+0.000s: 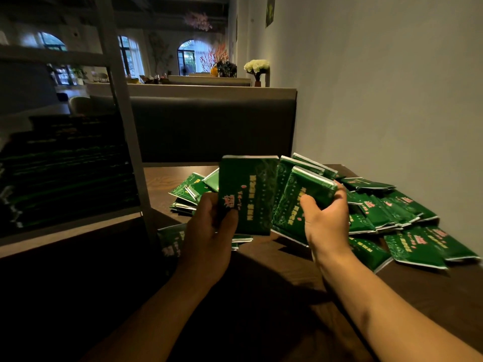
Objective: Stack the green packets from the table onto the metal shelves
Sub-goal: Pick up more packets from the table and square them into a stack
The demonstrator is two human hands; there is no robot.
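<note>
My left hand (pixel 209 231) grips an upright green packet (pixel 248 194) by its lower left edge, above the dark wooden table (pixel 274 270). My right hand (pixel 326 218) holds a small fan of green packets (pixel 295 194) just to its right, thumb on the front one. Several loose green packets (pixel 392 218) lie heaped on the table against the wall, and more packets (pixel 185 192) lie behind my left hand. The metal shelf (pixel 125 126) stands at the left, with dark stacks of packets (pixel 65 168) on its shelf.
A dark padded booth back (pixel 214 129) rises behind the table. A plain wall (pixel 392 100) borders the table on the right. The shelf's upright post stands close to my left hand. Flowers (pixel 257 66) and arched windows are far behind.
</note>
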